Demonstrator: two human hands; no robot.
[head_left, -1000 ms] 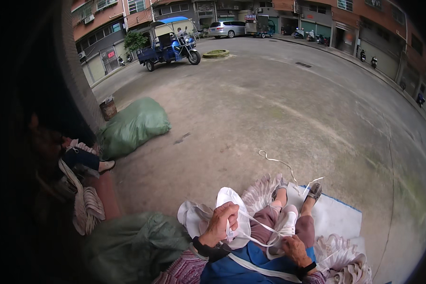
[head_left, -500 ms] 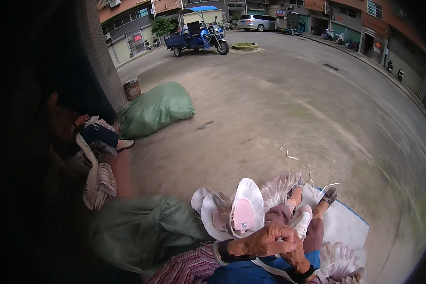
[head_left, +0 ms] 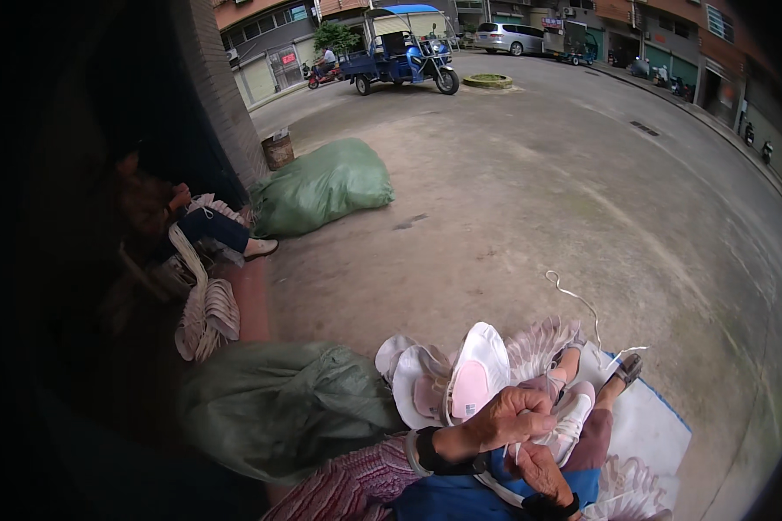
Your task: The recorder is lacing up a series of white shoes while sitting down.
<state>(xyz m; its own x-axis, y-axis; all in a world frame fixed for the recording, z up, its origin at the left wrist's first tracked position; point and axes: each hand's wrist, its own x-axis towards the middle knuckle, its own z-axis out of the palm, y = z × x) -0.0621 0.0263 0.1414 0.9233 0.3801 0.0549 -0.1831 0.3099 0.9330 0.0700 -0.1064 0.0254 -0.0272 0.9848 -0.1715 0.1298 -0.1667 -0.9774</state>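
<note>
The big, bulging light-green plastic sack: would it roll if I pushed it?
Probably not: the big light-green plastic sack lies wide and low on the grey concrete ground. It looks creased and floppy, so might dent. Its bulge suggests it could be heavy, but the contents are hidden.

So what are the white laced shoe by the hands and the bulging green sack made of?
The shoe looks like matte fabric or synthetic leather; its smooth, pale surface leaves that open. The sack seems thin plastic, perhaps woven: it has creases and a slight sheen.
</note>
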